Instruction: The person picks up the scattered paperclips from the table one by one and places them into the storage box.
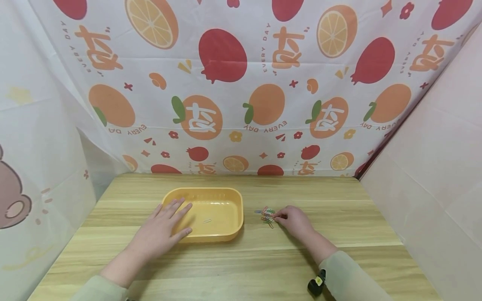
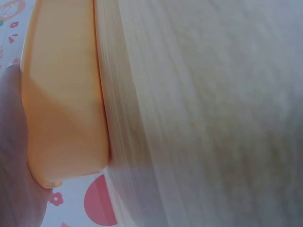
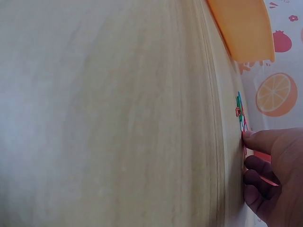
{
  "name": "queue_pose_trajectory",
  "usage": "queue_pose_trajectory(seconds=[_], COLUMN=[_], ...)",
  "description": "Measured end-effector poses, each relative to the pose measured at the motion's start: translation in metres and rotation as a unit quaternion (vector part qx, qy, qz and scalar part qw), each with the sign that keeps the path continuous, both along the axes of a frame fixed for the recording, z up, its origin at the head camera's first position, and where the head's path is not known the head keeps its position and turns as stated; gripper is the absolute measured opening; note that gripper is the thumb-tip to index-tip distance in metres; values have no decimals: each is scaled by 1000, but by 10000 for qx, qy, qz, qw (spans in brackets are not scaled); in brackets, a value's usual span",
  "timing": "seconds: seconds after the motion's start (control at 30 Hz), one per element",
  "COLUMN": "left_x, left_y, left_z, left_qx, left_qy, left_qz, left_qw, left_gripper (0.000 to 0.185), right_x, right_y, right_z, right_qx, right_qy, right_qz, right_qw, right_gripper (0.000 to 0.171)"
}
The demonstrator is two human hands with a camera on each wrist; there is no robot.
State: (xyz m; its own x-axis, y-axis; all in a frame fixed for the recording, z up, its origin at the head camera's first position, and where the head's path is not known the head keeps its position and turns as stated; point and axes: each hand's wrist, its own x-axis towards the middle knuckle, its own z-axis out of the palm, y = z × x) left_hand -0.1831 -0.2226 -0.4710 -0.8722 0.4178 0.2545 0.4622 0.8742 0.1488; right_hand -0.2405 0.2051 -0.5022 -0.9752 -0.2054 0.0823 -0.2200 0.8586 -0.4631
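Observation:
My left hand (image 1: 161,229) rests over the left rim of a yellow plastic tray (image 1: 226,211), fingers spread and straight. One pale paper clip (image 1: 207,220) lies on the tray's floor. To the right of the tray, a small pile of coloured paper clips (image 1: 268,218) sits on the table. My right hand (image 1: 297,224) is at the pile's right edge, where thumb and index finger pinch a reddish paper clip (image 3: 244,135). The other fingers of that hand are curled, as the right wrist view shows. In the left wrist view, the tray's side wall (image 2: 66,104) stands beside the left hand.
The wood-grain table (image 1: 241,267) extends around the tray and pile. A fruit-printed cloth (image 1: 241,104) hangs behind the table, with pale cloths at left and right. A black device (image 1: 316,286) is strapped at the right sleeve.

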Motion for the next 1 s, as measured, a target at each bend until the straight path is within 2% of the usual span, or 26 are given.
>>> queue_pose_trajectory(seconds=[0.5, 1.0], left_x=[2, 3], left_y=[2, 2], left_z=[1, 2], left_qx=[33, 20], left_qy=[-30, -40], left_qz=[7, 25], left_qw=[10000, 10000], left_gripper=[72, 72], right_x=[0, 1], right_y=[-3, -4], right_z=[-2, -4], right_qx=[203, 153], right_qy=[84, 113], right_qz=[47, 27], right_qw=[9997, 9998], right_gripper=[5, 7])
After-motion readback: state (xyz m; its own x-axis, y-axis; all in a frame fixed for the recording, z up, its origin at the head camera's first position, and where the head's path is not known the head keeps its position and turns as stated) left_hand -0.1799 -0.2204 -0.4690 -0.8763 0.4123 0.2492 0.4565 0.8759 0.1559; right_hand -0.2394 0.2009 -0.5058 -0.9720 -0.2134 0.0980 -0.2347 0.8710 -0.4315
